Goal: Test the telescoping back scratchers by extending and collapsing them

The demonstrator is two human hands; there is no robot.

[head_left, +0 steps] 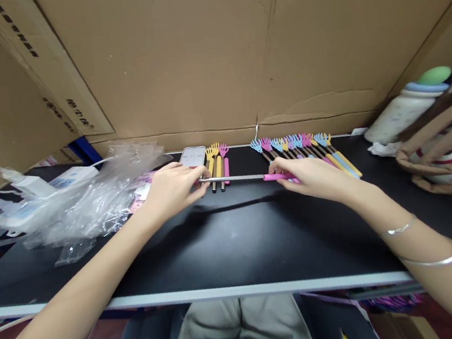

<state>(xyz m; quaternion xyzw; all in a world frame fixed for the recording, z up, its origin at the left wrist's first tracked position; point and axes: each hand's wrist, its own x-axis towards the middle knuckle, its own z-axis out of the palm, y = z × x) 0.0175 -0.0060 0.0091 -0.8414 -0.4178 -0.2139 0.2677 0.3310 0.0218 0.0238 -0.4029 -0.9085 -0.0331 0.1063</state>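
Black table [236,255] filled mid-frame, bearing a fanned row of back scratchers [306,139] upper right of centre, with a smaller cluster [218,166] upper centre. Left hand [173,189] pinched the shaft end and right hand [306,174] closed on the handle of a pink-handled back scratcher [243,178] at centre; shaft extended, others unheld, work judged partway.

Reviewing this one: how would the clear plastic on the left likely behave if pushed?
The plastic would probably crumple, lying in loose wrinkles. It's likely light for its bulk, looking thin and see-through. It might catch on the power strip, which it partly covers.
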